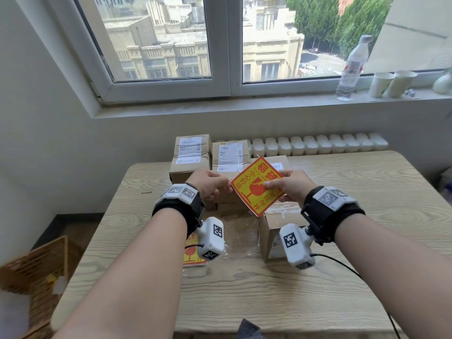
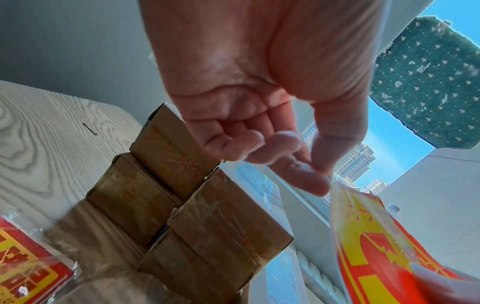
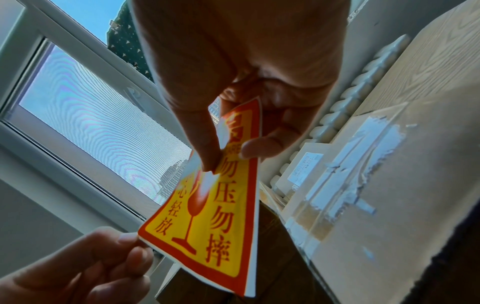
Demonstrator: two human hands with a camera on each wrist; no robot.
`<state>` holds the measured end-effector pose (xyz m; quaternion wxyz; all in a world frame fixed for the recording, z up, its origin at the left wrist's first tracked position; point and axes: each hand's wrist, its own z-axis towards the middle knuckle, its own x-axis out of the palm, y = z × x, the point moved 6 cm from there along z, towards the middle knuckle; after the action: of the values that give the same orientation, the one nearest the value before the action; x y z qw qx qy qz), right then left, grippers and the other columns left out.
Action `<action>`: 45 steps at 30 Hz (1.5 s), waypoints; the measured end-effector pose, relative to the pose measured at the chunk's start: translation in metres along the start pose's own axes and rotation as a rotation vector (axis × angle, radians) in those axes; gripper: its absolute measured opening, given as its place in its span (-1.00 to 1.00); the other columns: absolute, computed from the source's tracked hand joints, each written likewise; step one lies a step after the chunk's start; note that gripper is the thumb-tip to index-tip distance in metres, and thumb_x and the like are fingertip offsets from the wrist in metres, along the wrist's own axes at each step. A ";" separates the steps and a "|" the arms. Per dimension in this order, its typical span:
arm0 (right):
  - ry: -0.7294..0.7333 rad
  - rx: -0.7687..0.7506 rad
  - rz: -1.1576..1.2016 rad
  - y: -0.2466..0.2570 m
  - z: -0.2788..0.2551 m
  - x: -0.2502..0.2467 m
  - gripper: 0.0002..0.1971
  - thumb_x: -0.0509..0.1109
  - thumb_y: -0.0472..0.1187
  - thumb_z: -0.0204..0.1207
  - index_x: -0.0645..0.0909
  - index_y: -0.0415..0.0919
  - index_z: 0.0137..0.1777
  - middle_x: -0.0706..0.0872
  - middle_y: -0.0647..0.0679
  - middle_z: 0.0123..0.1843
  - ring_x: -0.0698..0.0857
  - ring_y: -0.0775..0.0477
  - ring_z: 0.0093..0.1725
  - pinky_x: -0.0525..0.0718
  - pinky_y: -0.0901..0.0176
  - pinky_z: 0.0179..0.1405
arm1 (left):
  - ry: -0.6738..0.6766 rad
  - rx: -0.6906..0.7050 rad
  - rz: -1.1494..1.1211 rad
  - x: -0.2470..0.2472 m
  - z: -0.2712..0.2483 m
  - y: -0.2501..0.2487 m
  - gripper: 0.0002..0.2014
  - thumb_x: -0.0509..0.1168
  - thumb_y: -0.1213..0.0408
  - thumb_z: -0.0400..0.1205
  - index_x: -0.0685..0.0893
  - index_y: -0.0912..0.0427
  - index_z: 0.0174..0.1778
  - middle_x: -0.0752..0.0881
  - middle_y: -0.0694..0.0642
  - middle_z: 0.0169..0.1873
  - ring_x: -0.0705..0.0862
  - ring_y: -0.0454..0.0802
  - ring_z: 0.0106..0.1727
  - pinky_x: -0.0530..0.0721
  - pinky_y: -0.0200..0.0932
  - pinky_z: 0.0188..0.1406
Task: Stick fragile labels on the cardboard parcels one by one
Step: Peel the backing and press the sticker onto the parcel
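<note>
A square red-and-yellow fragile label is held up above the parcels between both hands. My right hand pinches its upper right part, thumb on the printed face. My left hand pinches the label's left corner with thumb and forefinger. Taped cardboard parcels stand behind and below: two with shipping labels at the back, and one by my right wrist whose top bears torn white tape. A bagged stack of more labels lies under my left wrist.
The wooden table runs to a radiator under the window. A water bottle and paper cups stand on the sill. A woven basket sits on the floor at the left. A black cable trails from my right wrist.
</note>
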<state>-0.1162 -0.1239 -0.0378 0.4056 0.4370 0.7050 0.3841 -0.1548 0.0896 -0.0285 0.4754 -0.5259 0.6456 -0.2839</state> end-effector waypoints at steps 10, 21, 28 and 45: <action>0.024 0.017 -0.014 0.001 -0.003 -0.001 -0.87 0.53 -0.29 0.46 0.63 -0.13 -0.09 0.79 -0.09 -0.15 0.77 -0.16 0.02 0.59 0.22 -0.32 | 0.032 -0.023 -0.004 0.001 -0.008 -0.008 -0.91 0.39 0.38 0.54 0.77 0.21 -0.27 0.79 0.04 -0.38 0.44 -0.19 -0.56 0.42 -0.40 -0.63; -0.044 -0.021 -0.145 0.007 -0.005 -0.009 -0.60 0.58 -0.13 0.41 0.59 -0.19 0.20 0.75 -0.08 0.02 0.73 -0.15 0.15 0.67 0.09 -0.02 | 0.056 -0.017 -0.080 0.008 -0.015 -0.021 -0.90 0.36 0.40 0.56 0.77 0.33 -0.19 0.77 0.00 -0.49 0.43 -0.24 -0.65 0.39 -0.41 -0.65; -0.044 -0.490 -0.321 0.050 -0.020 0.009 -0.74 0.56 0.04 0.38 0.79 -0.10 -0.05 0.82 0.07 -0.10 0.77 0.07 -0.07 0.75 0.04 0.04 | 0.049 0.012 -0.185 0.020 -0.012 -0.032 -0.90 0.38 0.44 0.55 0.75 0.30 -0.28 0.75 0.08 -0.46 0.50 -0.21 -0.63 0.43 -0.40 -0.62; 0.103 -0.242 0.052 0.028 -0.009 0.017 -0.86 0.43 -0.23 0.57 0.71 -0.23 -0.21 0.80 -0.31 -0.09 0.76 -0.16 -0.10 0.74 0.14 -0.19 | -0.042 -0.066 -0.359 0.023 -0.015 -0.031 -0.73 0.13 0.39 0.65 0.55 0.39 0.23 0.73 0.29 -0.03 0.74 0.12 -0.19 0.77 -0.17 -0.47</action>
<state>-0.1203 -0.1009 -0.0135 0.4086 0.3826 0.6619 0.4986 -0.1561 0.0564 -0.0030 0.4129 -0.6540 0.5401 -0.3318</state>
